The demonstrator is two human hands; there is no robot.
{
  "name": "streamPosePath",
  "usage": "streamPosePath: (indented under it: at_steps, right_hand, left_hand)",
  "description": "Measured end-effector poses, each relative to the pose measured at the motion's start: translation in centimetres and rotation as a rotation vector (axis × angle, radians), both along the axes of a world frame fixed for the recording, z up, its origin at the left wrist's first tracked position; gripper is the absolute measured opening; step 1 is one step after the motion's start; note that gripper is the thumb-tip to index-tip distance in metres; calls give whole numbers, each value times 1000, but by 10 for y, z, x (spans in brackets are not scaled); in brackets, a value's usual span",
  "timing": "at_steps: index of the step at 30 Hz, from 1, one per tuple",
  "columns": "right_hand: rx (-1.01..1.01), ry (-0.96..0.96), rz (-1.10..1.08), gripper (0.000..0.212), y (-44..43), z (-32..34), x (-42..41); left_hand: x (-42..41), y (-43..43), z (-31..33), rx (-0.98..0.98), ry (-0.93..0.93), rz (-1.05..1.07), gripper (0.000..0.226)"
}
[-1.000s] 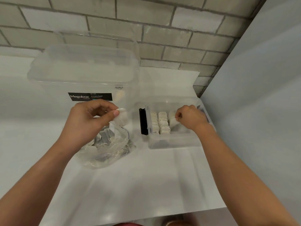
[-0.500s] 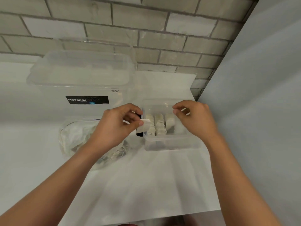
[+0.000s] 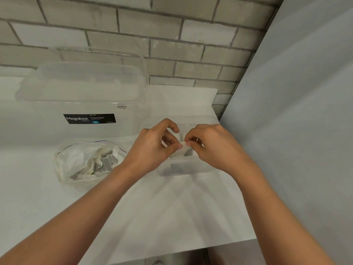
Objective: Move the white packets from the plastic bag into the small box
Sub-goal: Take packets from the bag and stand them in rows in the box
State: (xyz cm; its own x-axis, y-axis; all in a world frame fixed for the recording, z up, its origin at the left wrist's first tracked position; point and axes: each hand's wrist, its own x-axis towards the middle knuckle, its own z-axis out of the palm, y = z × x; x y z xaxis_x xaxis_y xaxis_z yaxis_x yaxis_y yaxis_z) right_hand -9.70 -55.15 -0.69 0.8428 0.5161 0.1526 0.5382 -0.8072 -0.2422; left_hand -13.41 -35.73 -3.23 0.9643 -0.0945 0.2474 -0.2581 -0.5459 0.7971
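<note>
I see both hands meeting over the small clear plastic box [image 3: 183, 166], which sits on the white countertop [image 3: 162, 217] near the grey side wall [image 3: 305, 131]. My left hand [image 3: 152, 150] and right hand [image 3: 212, 148] are drawn close together, each pinching one end of the same small white packet [image 3: 183, 145] between thumb and fingertips. The packet hangs just above the box's open top, tilted, its lower edge dipping toward the inside. The hands hide most of the box's contents, so I cannot tell how many packets already lie in it; only a pale sliver shows between the fingers.

To the left of the box, beside my left forearm, lies the crumpled clear plastic bag [image 3: 86, 163] with its mouth open and several more white packets [image 3: 107, 161] heaped inside. Behind the bag stands a large transparent storage tub [image 3: 82, 96] with a black Megabox label [image 3: 89, 118] on its front, set against the pale brick wall [image 3: 133, 35].
</note>
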Motion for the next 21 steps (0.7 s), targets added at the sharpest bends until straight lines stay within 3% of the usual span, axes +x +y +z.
streamPosePath:
  at_steps: [5, 8, 15, 21]
  right_hand:
    - [-71, -101, -171, 14, -16, -10, 29]
    - [-130, -37, -216, 15, -22, -24, 50]
    - [-311, 285, -159, 14, -15, -52, 76]
    - [-324, 297, -181, 11, -4, -70, 90]
  left_hand:
    - [-13, 7, -31, 367, -49, 8, 19]
    - [-19, 6, -41, 498, -164, 17, 12]
    - [-13, 4, -46, 512, -216, 103, 8]
    - [-12, 3, -48, 526, -232, 110, 11]
